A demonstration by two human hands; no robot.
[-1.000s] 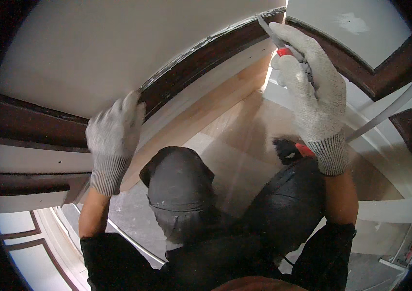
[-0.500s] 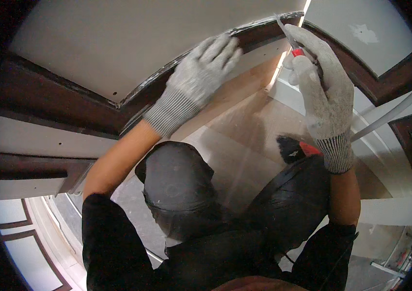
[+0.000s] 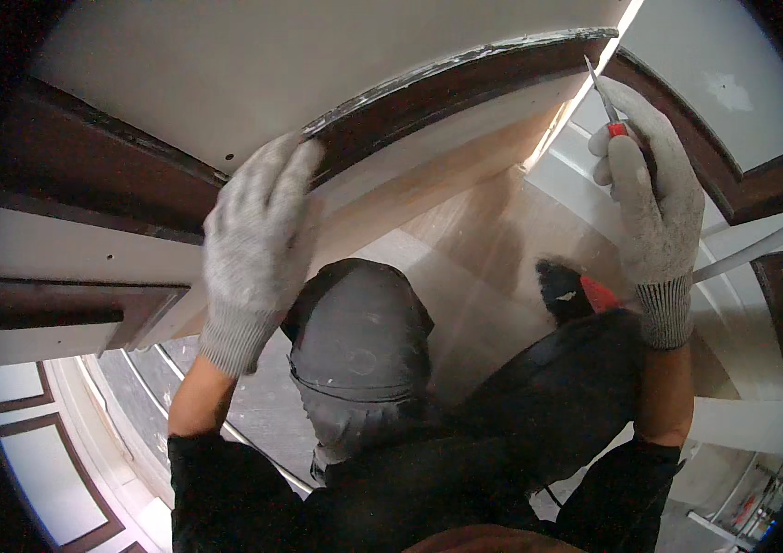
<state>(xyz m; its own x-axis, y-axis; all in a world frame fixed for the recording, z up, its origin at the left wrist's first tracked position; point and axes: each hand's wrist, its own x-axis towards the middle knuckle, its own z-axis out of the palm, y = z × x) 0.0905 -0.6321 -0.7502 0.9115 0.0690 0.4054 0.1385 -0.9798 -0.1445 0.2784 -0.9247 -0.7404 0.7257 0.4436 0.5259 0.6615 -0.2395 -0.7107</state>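
My gloved left hand is raised at the dark wood moulding, fingers extended and slightly curved, blurred; I cannot tell whether it touches. The moulding borders a pale panel and has a rough, white-flecked upper edge. My gloved right hand is closed on a thin metal-bladed tool with a red collar, its tip angled up near the moulding's right end, beside a bright vertical gap.
My bent knees are over a wooden floor. A shoe with a red part shows at right. Another pale panel with dark moulding stands at right, with a grey hose or tube before it. Metal items lie lower right.
My left hand went up and right along the moulding, then came back down and left. My right hand and tool have shifted right and slightly down, the tip away from the moulding's top edge.
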